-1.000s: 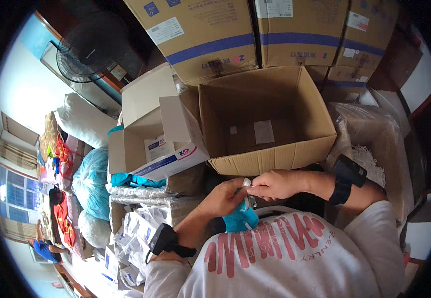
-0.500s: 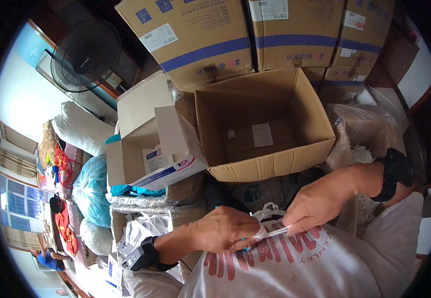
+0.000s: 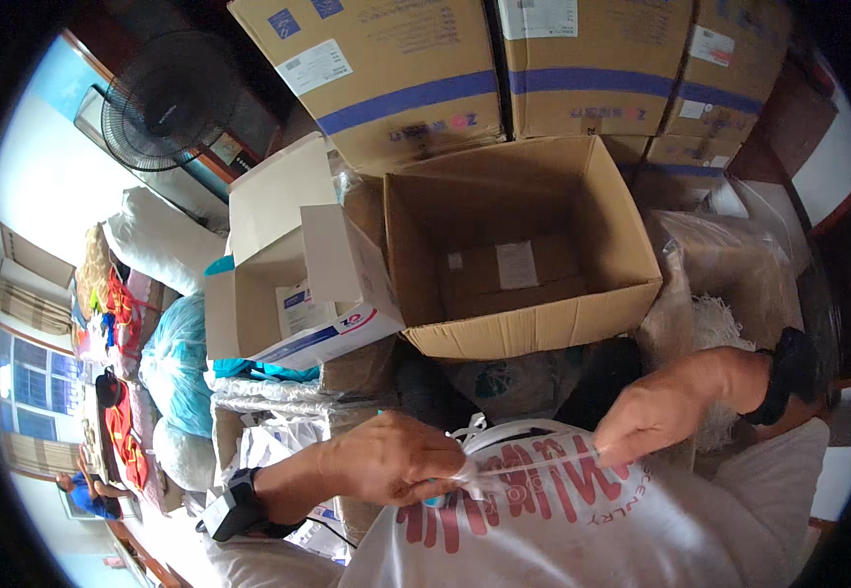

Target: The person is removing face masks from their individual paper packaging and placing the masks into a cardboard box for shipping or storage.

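My left hand [image 3: 376,463] is closed around a bunched end of thin white cord [image 3: 551,459], close in front of my shirt. The cord runs taut across to my right hand [image 3: 653,414], where thumb and fingers pinch it. White loops [image 3: 518,428] of similar material stand just beyond the cord. A small bit of blue shows under my left fingers, too hidden to name.
Ahead stands an open brown carton [image 3: 533,333] with a paper inside. Left of it is an open white box [image 3: 347,338]. A tub of white packets [image 3: 283,436] sits beside my left forearm, white strands [image 3: 714,338] near my right wrist. Sealed cartons [image 3: 411,88] are stacked behind.
My hands have drawn apart, the left moving left and the right moving right. The stretch of white cord between them is longer.
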Available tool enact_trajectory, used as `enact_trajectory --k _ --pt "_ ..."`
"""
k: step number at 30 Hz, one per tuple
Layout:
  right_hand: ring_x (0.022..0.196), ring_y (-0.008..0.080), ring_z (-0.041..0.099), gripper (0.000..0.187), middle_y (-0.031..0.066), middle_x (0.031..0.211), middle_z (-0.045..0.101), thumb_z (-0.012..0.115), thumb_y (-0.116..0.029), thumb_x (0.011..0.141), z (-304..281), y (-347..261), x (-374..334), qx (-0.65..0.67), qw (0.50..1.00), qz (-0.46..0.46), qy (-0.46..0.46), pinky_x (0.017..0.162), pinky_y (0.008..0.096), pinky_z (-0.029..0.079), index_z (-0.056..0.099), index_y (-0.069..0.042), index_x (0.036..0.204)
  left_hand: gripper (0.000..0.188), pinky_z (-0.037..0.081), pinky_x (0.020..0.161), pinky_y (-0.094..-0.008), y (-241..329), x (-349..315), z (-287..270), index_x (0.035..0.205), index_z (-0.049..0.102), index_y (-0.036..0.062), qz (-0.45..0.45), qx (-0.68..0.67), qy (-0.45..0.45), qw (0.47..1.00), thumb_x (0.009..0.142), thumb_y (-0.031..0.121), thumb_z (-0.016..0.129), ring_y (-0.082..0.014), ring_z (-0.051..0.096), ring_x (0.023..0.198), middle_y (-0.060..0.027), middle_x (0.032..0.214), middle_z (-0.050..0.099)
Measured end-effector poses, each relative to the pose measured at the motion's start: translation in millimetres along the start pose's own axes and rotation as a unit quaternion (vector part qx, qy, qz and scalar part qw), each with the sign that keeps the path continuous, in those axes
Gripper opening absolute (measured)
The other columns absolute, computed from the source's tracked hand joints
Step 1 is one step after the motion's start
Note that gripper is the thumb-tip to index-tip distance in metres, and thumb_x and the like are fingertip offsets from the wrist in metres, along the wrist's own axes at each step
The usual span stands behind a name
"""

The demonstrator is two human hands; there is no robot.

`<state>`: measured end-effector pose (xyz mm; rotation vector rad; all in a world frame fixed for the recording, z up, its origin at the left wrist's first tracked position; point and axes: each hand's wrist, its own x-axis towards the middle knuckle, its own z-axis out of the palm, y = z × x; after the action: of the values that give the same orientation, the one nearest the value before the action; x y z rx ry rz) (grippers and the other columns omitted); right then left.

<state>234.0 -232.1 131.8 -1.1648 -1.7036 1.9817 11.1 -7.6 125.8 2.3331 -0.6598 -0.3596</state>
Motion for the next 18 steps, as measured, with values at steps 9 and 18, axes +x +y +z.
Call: enact_trajectory --k 9,18 --pt "0.042 0.0053 0.034 0.023 0.0061 0.064 0.049 0.039 -0.024 0.084 -28 108 -1 0.458 0.832 -0.174 0.26 0.034 0.0179 0.026 0.046 -0.007 0.069 0.03 0.036 0.061 -0.0202 -61 -24 4 0.086 0.057 0.0046 -0.321 -0.318 0.451 0.77 0.088 0.033 0.047 -0.005 0.043 0.068 0.0025 0.075 0.051" --pt "0.048 0.0041 0.035 0.034 -0.001 0.066 0.046 0.038 -0.036 0.09 -44 104 99 0.446 0.799 -0.215 0.342 0.038 0.0167 0.027 0.053 -0.006 0.083 0.024 0.039 0.053 -0.0197 -61 19 -40 0.085 0.055 0.0055 -0.127 -0.479 0.492 0.716 0.086 0.029 0.049 -0.0078 0.048 0.064 -0.0003 0.075 0.051"
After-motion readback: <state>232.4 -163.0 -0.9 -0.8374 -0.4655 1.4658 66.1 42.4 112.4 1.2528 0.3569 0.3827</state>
